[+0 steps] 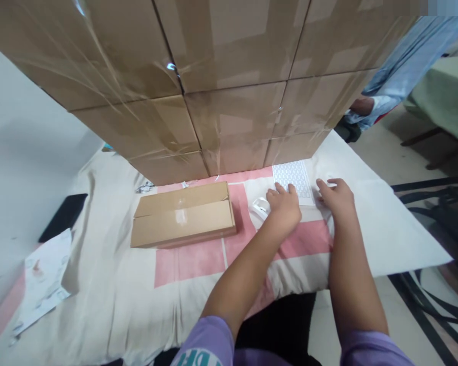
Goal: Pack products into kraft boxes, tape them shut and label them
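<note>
My left hand (285, 207) rests with its fingers apart on the lower left edge of a white sheet (295, 178) printed with a repeating blue-grey pattern. Just right of that sheet is my right hand (338, 198), thumb and fingers apart; nothing shows clearly between them. Close to my left hand lies a white, ring-like object (259, 207), perhaps a roll of tape, partly hidden by the hand. Farther left, a closed long cardboard box (183, 216) lies flat, with a small piece of clear tape across its top seam.
A tall stack of taped cardboard boxes (236, 112) stands behind the sheet. The cloth (110, 274) is cream and pink. A black flat object (63, 217) and a printed paper (46, 277) lie at left. Another person's blue sleeve (412, 66) shows behind the stack.
</note>
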`<state>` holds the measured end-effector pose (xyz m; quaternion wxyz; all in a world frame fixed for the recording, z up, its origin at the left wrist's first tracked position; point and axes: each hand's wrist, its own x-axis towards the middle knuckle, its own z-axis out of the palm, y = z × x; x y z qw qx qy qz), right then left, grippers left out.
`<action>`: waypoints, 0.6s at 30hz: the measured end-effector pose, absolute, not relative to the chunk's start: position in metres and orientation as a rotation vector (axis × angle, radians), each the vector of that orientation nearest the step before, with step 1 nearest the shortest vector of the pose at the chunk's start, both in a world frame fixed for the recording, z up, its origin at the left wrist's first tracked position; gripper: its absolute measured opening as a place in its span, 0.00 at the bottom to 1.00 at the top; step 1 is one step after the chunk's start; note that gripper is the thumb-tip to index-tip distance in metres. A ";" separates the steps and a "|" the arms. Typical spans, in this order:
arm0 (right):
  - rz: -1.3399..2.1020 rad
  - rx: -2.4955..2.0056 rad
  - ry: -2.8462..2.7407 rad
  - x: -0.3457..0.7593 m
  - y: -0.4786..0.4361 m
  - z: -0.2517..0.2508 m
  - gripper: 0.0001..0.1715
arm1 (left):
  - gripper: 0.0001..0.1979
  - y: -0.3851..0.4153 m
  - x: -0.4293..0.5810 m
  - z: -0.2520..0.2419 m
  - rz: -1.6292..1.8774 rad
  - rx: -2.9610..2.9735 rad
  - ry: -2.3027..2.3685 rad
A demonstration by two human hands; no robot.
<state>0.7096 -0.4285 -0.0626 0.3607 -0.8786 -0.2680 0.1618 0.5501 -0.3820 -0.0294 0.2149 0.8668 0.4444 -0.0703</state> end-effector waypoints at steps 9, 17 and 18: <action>0.551 -2.160 -0.515 0.699 -0.425 -0.052 0.28 | 0.21 -0.386 0.533 -0.034 0.381 2.506 1.142; 0.779 -1.798 -0.469 0.693 -0.426 -0.044 0.22 | 0.12 -0.378 0.530 -0.043 0.444 2.505 0.967; 0.732 -1.785 -0.465 0.693 -0.426 -0.044 0.22 | 0.12 -0.378 0.530 -0.043 0.479 2.503 0.949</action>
